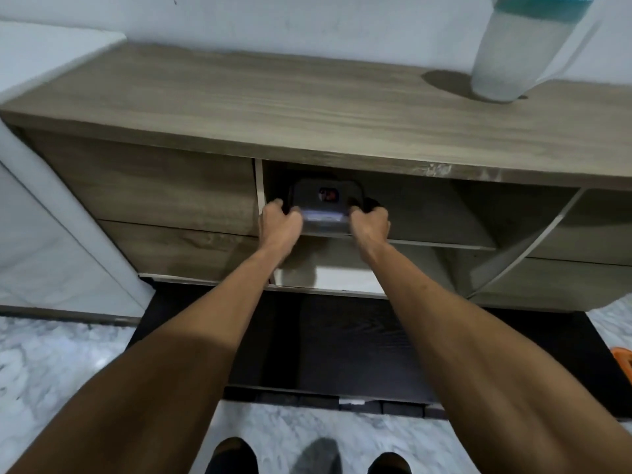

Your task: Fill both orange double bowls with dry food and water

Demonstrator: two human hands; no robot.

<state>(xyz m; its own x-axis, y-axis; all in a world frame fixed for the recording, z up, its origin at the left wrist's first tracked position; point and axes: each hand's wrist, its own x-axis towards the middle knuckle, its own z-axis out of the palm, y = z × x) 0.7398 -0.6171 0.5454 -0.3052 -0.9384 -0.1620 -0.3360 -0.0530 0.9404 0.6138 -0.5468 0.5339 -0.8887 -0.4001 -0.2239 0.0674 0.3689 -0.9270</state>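
A dark lidded container [325,200] with a clear lower body sits on the upper shelf inside the open middle bay of a wooden cabinet [307,107]. My left hand [280,220] grips its left side and my right hand [369,220] grips its right side. A small red label shows on the lid. What is inside the container cannot be seen. Only a corner of an orange object [623,362], perhaps one of the bowls, shows at the right edge on the floor.
A translucent jug with a teal lid [519,46] stands on the cabinet top at the back right. The cabinet door [523,248] hangs open to the right. A dark mat [342,340] lies before the cabinet on a marble floor. A white panel [51,217] stands left.
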